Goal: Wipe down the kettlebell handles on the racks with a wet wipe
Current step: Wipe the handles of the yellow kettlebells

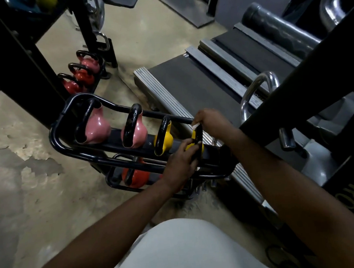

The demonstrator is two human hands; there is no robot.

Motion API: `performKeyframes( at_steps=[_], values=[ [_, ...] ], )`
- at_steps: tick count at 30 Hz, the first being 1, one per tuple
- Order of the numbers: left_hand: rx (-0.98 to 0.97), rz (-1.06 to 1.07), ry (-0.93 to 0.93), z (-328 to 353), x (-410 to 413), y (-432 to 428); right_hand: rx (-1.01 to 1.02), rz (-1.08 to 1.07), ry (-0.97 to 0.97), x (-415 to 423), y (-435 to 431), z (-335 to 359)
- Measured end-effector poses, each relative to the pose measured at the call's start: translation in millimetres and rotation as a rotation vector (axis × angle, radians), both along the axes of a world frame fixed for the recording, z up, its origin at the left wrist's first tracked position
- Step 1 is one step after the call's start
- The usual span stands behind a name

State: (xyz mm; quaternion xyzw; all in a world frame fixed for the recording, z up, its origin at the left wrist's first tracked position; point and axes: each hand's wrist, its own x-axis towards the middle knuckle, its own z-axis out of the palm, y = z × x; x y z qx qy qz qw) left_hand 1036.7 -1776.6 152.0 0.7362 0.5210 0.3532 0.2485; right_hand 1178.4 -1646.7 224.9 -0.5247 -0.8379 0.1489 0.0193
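In the head view, the wet wipe point(196, 125) was pinched by the right hand point(210, 121) against the handle point(200, 132) of the rightmost yellow kettlebell point(194, 136), which was gripped on the rack point(70, 148) by the curled left hand point(179, 160).

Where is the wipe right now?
Right of centre in the head view, the wipe is pinched in the right hand atop the handle of the rightmost yellow kettlebell on the rack.

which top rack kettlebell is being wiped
The right-end yellow kettlebell: the right hand holds the wipe on its handle, the left hand grips it.
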Motion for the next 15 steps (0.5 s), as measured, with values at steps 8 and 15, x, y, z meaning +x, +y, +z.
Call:
performKeyframes(
  at_steps=[8,15],
  values=[
    [-0.001,-0.099,0.036,-14,-1,-8,-0.118,0.114,-0.208,-1,3,9],
    [-0.019,-0.053,-0.051,-4,-2,-6,-0.206,-0.364,0.206,24,-18,-1]
  ],
)
